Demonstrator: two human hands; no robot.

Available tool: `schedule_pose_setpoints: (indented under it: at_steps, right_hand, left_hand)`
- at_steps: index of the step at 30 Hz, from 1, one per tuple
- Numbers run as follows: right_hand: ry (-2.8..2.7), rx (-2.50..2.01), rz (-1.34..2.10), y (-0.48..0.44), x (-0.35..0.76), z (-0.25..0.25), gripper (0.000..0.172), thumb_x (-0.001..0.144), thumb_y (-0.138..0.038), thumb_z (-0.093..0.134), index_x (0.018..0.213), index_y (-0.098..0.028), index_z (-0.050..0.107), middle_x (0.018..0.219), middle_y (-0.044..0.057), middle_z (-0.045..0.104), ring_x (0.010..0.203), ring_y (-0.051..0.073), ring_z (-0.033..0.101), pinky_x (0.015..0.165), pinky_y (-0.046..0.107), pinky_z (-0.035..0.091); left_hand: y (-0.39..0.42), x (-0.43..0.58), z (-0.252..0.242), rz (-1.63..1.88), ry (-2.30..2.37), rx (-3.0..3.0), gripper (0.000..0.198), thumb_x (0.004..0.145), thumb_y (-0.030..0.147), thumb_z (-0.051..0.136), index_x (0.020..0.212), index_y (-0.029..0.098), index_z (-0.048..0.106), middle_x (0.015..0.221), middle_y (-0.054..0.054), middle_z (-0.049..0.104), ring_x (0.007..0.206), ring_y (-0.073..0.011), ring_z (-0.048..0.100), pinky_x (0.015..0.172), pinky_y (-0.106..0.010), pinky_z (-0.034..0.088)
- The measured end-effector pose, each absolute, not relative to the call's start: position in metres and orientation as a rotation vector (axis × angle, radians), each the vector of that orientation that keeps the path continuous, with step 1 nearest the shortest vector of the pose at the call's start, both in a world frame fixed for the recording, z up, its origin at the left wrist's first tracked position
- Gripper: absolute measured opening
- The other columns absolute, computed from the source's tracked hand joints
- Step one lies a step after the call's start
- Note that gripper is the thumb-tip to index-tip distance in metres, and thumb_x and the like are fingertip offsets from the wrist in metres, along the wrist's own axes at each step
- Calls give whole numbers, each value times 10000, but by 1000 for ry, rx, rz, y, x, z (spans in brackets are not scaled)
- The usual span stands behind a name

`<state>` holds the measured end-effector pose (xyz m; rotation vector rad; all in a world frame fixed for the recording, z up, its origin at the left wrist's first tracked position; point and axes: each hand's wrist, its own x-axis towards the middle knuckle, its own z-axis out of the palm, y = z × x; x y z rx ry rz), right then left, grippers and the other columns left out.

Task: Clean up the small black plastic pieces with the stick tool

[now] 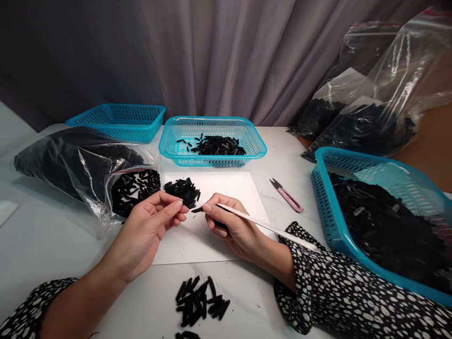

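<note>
My right hand [231, 226] is closed round a slim white stick-like tool [268, 227], its long end slanting back over the wrist. A small dark tip or strip [197, 210] juts from those fingertips; I cannot tell whether it belongs to the tool. My left hand [158, 214] is closed in a pinch just to the left, and what it holds, if anything, is hidden. Both hands are over a white sheet [208, 252]. Behind the fingers lies a heap of small black strips [182, 190]. Nearer me is another loose pile of black strips [201, 301].
A clear bag of black strips [81, 165] lies open at left. Blue baskets stand at back left [155, 127], back middle [259, 143] and right [321, 207]; the latter two hold black pieces. Pink thread snips [287, 195] lie right of the sheet. More filled bags [367, 117] stand behind.
</note>
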<state>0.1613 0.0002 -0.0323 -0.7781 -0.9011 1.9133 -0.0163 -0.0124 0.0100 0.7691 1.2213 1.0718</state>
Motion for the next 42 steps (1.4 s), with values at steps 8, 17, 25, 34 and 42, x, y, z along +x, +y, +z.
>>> schedule_pose_setpoints:
  at_steps: [8,17,25,34,42]
  right_hand:
    - [-920,-797,1905,1,162,-33,248,788,-362,780,756,-175,622,569,-49,582,404,42,324,381,204,139]
    - [-929,-782,1899,0,162,-37,208,784,-344,784,837,-173,680,557,-50,577,405,50,320,392,218,138]
    - [-938,-795,1898,0,162,-35,214,773,-346,787,858,-171,696,559,-48,572,417,55,332,394,218,142]
    - [-945,-801,1901,0,163,-35,204,778,-343,786,866,-181,700,560,-48,573,415,56,341,399,216,154]
    - [-953,-791,1885,0,163,-35,200,783,-344,780,865,-179,703,564,-46,577,418,56,331,396,221,150]
  left_hand:
    - [-14,-14,11,1096,1273,843,296,639,352,900,809,164,748,776,-45,787,749,-139,702,766,-242,543]
    - [-15,-16,8,1150,1322,1069,226,684,260,856,830,180,703,698,-9,749,674,-153,712,700,-259,574]
    - [-19,-18,4,1151,1394,1209,253,678,294,873,862,214,719,774,3,738,775,-151,715,744,-227,594]
    - [-21,-16,7,1137,1445,1271,209,686,265,854,846,228,724,821,-16,738,826,-195,705,774,-294,599]
    - [-18,-19,7,1009,1281,963,216,722,233,800,935,214,771,837,-11,713,790,-125,611,726,-196,503]
